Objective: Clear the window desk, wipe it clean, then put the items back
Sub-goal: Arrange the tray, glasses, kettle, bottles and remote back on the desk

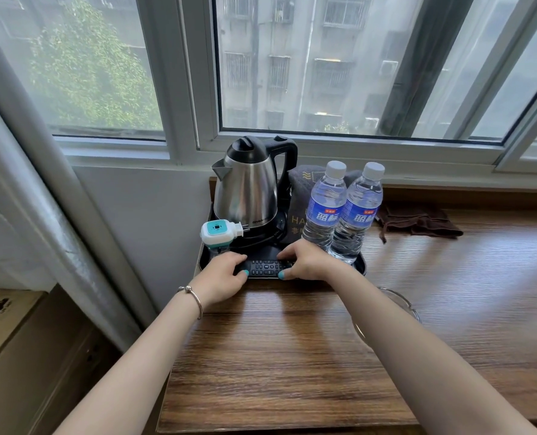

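Two hands — left hand (221,273), right hand (305,262) — each grip the black, many-buttoned remote (265,267).

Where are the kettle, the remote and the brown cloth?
kettle (245,196), head view, on its steel body.
remote (265,267), head view, on the keypad between the hands.
brown cloth (418,220), head view, on its folded middle, right of the bottles.

Wooden desk (292,356), black tray (360,264), brown cloth (421,220), seemingly glass dish (402,304).
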### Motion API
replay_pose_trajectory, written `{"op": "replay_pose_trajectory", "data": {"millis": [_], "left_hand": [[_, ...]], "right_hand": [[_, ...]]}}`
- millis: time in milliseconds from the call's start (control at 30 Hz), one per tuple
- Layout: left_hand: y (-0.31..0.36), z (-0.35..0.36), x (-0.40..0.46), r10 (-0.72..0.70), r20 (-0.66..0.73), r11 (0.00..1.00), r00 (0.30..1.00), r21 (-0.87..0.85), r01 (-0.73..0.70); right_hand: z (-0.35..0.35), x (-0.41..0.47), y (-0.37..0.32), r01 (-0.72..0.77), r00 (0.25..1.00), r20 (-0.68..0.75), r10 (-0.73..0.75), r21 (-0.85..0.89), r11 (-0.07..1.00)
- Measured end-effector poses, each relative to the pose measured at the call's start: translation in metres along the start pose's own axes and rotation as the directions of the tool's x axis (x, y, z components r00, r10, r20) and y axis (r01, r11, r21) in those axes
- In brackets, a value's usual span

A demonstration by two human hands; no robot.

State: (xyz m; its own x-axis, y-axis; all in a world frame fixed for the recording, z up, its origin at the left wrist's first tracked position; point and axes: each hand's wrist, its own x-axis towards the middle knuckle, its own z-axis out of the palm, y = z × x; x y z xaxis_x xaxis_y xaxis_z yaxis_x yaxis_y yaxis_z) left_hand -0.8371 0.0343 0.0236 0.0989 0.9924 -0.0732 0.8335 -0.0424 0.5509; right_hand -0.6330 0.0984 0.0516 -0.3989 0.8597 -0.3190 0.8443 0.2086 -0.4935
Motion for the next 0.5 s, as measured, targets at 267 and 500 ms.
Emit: {"op": "replay_pose_trajectory", "data": {"millis": [267,500], "left_hand": [[0.003,0.006,-0.002,0.020,0.016,0.998,1.000,0.056,-0.021],[0.008,0.015,-0.006,0.115,0.037,0.984,0.993,0.136,-0.119]], "right_hand": [[0.013,-0.008,0.000,0.063,0.995,-0.078,-0.069,-0.066,0.996],[0.021,-0.025,0.006,0.174,0.963,-0.205,-0.172,-0.010,0.985]]}}
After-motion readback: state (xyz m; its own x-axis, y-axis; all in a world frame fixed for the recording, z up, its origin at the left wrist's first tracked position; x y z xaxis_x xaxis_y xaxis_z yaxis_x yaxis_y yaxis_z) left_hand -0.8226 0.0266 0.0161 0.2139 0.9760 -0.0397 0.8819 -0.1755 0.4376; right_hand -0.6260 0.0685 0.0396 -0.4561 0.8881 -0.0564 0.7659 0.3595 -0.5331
